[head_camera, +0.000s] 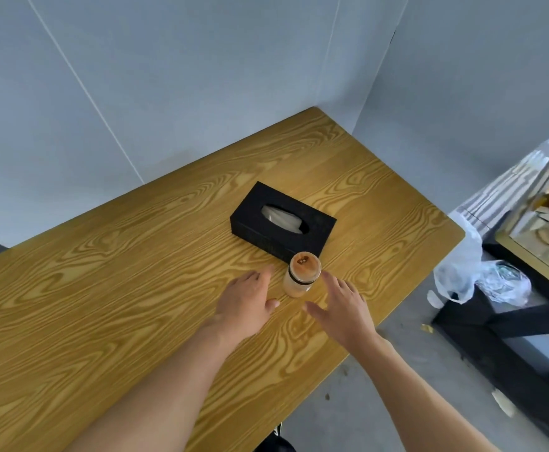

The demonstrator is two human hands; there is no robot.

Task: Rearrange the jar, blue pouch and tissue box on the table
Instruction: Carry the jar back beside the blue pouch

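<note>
Nearest the camera, both hands are hovering spread-fingered and empty over the table (110, 308), the left hand (247, 300) and right hand (341, 305) flanking the jar (301, 274). It is standing upright between them, about equally close to each, untouched. Just beyond, nearly touching it, the black tissue box (283, 220) is lying with its long axis slanting away rightward. No blue pouch is showing.

One jar (302, 274) and one black tissue box (283, 220) stand on one wooden surface (103, 305). Two hands reach in: one left hand (247, 300), one right hand (341, 308). One plastic bag (462, 275) lies far right.
</note>
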